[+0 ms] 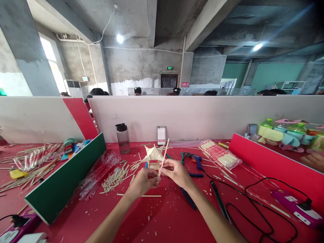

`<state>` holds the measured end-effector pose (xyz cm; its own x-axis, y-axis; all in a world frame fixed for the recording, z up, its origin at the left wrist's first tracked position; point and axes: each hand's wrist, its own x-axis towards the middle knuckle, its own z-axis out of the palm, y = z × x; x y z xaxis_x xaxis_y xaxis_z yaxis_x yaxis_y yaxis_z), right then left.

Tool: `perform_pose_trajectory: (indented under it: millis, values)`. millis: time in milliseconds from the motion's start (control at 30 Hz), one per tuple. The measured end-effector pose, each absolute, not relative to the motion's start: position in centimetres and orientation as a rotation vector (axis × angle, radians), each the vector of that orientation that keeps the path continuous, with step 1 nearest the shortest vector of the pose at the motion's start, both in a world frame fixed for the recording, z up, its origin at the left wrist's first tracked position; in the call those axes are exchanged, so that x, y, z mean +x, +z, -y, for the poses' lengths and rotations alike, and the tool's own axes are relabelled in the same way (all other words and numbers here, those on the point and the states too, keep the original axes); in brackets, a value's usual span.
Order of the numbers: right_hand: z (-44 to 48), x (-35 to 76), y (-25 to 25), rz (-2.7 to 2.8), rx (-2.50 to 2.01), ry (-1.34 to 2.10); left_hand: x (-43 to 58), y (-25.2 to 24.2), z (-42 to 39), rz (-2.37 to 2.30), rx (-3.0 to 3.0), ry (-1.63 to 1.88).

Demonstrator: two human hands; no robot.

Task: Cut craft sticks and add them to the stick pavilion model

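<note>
My left hand [143,182] and my right hand [177,172] meet over the red table [164,219]. Both pinch the lower end of a thin wooden stick [164,156] that slants up to the right. Just behind the fingers stands a small model pavilion [154,156] built of short sticks, with a peaked roof. A pile of cut stick pieces [115,177] lies to the left of my left hand. One long stick [149,195] lies flat just under that hand.
A dark water bottle [123,138] stands by the white partition [202,114]. A glue gun [193,158], pliers and a bag of sticks [220,154] lie to the right. Black cables [253,202] run to a purple power strip [296,204]. A green divider [65,179] bounds the left.
</note>
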<state>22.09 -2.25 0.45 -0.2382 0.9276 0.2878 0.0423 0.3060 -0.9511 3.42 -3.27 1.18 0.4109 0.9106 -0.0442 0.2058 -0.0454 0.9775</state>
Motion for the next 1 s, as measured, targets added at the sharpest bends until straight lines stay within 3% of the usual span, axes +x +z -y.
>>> perform_pose_trajectory:
  millis: [267,600,733,1000]
  values:
    - [2.8,22.1,0.8,1.618,-0.952,1.061,3.3,1.3,3.5,-1.016,1.554,0.753]
    - [4.3,24.0,3.3,1.381,-0.579,1.001,3.4,1.7,3.4,-0.845,1.681,0.955]
    - [4.5,26.0,3.4,1.496,-0.461,1.146,3.5,1.8,3.4,-0.803,1.718,1.064]
    - [4.3,25.5,3.5,1.593,-0.718,1.222,3.3,1.9,3.4,-0.873,1.728,1.052]
